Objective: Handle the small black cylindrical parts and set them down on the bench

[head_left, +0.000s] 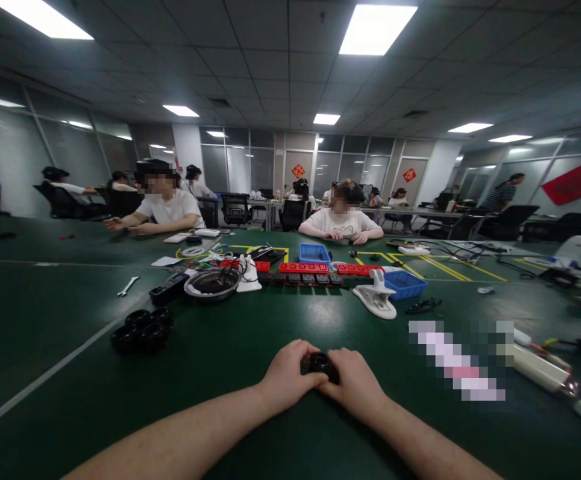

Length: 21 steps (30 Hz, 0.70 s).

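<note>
I am holding a small black round part between my left hand and my right hand, both closing around it just above the dark green table, while other people are sitting across it in a big office under ceiling lights.
</note>
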Each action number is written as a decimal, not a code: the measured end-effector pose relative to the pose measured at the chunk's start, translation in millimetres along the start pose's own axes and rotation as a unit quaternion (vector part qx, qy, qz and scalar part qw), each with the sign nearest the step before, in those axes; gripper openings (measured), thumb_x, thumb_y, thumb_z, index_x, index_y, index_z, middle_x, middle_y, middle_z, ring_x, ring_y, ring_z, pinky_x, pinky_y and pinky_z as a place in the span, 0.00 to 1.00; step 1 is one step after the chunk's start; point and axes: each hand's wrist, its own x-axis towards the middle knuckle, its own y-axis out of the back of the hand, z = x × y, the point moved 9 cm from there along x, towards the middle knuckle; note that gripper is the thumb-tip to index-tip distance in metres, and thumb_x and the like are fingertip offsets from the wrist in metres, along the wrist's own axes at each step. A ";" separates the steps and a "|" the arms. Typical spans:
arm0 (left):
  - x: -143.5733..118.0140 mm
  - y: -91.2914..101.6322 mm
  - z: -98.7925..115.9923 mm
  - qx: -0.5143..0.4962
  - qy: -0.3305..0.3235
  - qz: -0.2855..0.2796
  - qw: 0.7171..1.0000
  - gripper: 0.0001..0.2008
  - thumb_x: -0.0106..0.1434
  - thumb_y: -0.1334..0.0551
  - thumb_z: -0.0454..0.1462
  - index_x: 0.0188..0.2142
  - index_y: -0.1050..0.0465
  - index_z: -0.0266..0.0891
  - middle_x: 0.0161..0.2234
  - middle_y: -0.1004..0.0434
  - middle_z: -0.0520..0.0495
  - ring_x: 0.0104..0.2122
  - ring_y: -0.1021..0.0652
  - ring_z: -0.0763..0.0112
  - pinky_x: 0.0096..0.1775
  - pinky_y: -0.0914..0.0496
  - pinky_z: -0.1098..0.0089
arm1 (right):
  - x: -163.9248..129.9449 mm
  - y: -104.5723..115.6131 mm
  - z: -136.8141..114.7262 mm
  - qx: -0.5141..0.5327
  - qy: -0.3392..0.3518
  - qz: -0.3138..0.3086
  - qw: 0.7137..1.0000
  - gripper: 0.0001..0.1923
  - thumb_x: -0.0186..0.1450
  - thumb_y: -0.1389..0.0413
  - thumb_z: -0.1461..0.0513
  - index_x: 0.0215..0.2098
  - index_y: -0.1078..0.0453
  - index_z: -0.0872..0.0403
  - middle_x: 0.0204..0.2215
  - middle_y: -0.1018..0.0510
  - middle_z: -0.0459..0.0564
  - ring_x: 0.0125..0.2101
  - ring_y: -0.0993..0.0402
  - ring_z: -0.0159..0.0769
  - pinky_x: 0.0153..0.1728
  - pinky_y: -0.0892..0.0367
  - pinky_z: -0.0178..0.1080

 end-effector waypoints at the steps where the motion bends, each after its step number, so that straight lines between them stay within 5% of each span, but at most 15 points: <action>1: 0.0 0.2 0.7 0.000 -0.003 -0.001 1.000 0.14 0.46 0.35 0.35 0.34 0.32 0.39 0.31 0.32 0.51 0.33 0.31 0.67 0.34 0.36 0.70 | -0.6 1.6 -0.7 0.000 0.003 0.005 1.000 0.13 0.53 0.45 0.53 0.28 0.36 0.55 0.26 0.31 0.48 0.29 0.37 0.37 0.30 0.46 0.37; 6: -1.5 3.5 14.3 -0.013 -0.053 -0.037 0.998 0.12 0.50 0.37 0.36 0.36 0.32 0.40 0.34 0.32 0.51 0.36 0.31 0.67 0.37 0.37 0.70 | -1.7 0.6 -4.6 0.143 0.073 -0.048 0.986 0.19 0.52 0.43 0.58 0.41 0.36 0.54 0.35 0.31 0.49 0.36 0.37 0.39 0.36 0.43 0.38; 11: -3.3 5.1 18.5 -0.020 -0.061 -0.052 0.997 0.13 0.51 0.37 0.36 0.38 0.31 0.41 0.34 0.32 0.50 0.36 0.31 0.67 0.38 0.37 0.70 | 0.0 -2.9 -1.6 0.222 0.083 -0.102 0.966 0.08 0.55 0.46 0.62 0.34 0.33 0.56 0.31 0.31 0.48 0.34 0.36 0.37 0.35 0.41 0.37; 21: -3.1 1.7 12.2 -0.006 -0.019 -0.037 0.999 0.13 0.47 0.35 0.35 0.35 0.31 0.40 0.32 0.32 0.52 0.32 0.31 0.69 0.33 0.37 0.72 | 3.5 -11.4 10.9 0.148 -0.010 -0.058 0.987 0.13 0.48 0.41 0.58 0.24 0.41 0.55 0.24 0.33 0.43 0.25 0.38 0.32 0.24 0.46 0.31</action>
